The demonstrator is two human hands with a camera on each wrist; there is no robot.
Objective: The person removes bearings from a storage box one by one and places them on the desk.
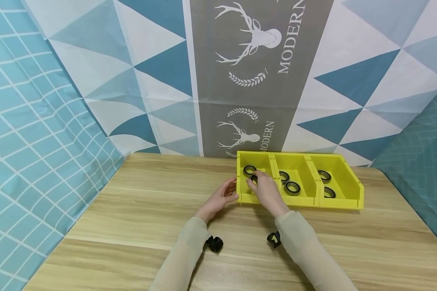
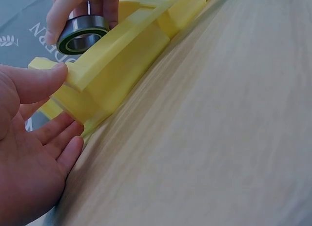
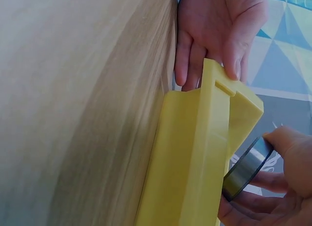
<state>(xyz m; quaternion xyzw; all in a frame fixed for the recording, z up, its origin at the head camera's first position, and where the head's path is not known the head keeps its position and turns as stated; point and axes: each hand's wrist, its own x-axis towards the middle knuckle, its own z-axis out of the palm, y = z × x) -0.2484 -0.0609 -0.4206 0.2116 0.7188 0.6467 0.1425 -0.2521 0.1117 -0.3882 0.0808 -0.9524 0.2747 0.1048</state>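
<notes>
A yellow bin (image 1: 300,202) with three compartments stands on the table. My right hand (image 1: 268,190) pinches a black-sealed ball bearing (image 3: 247,168) between thumb and fingers, tilted over the left compartment near its front lip. Behind it, another bearing (image 1: 249,170) lies in that compartment. My left hand (image 2: 34,138) is at the bin's left front corner, its thumb straight on the rim and its extended fingers against the side wall. Two bearings, one of them a front bearing (image 1: 292,188), show in the middle compartment. The right compartment holds a rear bearing (image 1: 324,176) and a front bearing (image 1: 329,192).
The wooden table (image 1: 149,210) runs up to a patterned cloth backdrop (image 1: 167,72). Blue grid cloth (image 1: 32,121) hangs at the left and teal cloth (image 1: 418,161) at the right. A black wrist device (image 1: 215,244) sits at each sleeve.
</notes>
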